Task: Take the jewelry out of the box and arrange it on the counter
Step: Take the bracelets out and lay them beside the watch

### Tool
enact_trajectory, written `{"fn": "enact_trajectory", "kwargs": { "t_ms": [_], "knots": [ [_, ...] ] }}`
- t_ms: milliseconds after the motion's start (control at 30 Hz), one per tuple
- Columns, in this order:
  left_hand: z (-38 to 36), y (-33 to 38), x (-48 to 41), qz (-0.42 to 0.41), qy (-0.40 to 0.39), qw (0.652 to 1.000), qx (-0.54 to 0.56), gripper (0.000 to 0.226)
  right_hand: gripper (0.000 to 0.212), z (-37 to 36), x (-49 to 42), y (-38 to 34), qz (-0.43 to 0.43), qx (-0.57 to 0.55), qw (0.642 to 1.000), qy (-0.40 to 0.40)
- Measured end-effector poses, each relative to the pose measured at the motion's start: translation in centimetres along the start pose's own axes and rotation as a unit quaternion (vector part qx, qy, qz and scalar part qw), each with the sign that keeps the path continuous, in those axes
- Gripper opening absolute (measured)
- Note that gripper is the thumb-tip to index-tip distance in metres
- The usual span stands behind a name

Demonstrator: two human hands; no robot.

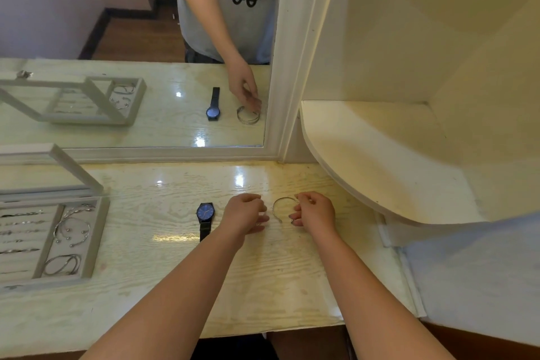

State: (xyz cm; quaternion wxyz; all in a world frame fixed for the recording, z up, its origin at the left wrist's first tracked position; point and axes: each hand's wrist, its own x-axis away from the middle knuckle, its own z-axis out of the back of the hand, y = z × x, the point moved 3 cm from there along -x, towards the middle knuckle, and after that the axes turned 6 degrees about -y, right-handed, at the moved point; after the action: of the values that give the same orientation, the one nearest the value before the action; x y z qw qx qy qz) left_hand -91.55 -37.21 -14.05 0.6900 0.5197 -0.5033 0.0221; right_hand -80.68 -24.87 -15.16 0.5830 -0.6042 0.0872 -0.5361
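Hands (247, 213) (315, 210) at bangle (273, 210); gap rightward

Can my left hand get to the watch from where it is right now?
Probably yes: the watch lies on bare counter right beside the left hand, with nothing between them.

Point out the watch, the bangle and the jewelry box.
watch (205, 212): head view, on the blue dial.
bangle (273, 210): head view, on its left curve.
jewelry box (98, 237): head view, on the tray's right wall.
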Motion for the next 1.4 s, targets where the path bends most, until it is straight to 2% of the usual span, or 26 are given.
{"fn": "enact_trajectory", "kwargs": {
  "t_ms": [100, 200, 433, 700, 1033, 1233, 1400],
  "knots": [
    [2.0, 0.0, 1.0, -0.028, 0.035, 0.998, 0.043, 0.02, 0.027, -2.0, 1.3, -0.8, 0.002, -0.079, 0.996, -0.044],
    [4.7, -0.2, 2.2, -0.051, 0.088, 0.992, 0.077, 0.018, 0.029, -4.4, 2.5, -1.4, 0.0, -0.1, 0.992, -0.078],
    [13.7, -1.5, 6.8, -0.095, 0.2, 0.964, 0.144, 0.014, 0.029, -12.0, 5.9, -2.3, 0.004, -0.044, 0.982, -0.186],
    [21.7, -4.2, 11.0, -0.109, 0.272, 0.931, 0.216, 0.018, 0.029, -18.9, 10.0, -2.9, 0.018, -0.016, 0.962, -0.271],
    [29.9, -5.7, 12.1, -0.104, 0.28, 0.923, 0.241, 0.016, 0.027, -26.9, 14.5, -1.6, 0.014, 0.029, 0.96, -0.277],
    [35.5, -5.4, 11.5, -0.093, 0.232, 0.943, 0.22, 0.014, 0.026, -31.7, 16.4, -1.9, 0.012, 0.02, 0.973, -0.23],
    [39.7, -3.2, 10.5, -0.094, 0.168, 0.963, 0.187, 0.017, 0.022, -34.6, 17.9, -2.5, 0.018, -0.031, 0.984, -0.173]
  ]
}}
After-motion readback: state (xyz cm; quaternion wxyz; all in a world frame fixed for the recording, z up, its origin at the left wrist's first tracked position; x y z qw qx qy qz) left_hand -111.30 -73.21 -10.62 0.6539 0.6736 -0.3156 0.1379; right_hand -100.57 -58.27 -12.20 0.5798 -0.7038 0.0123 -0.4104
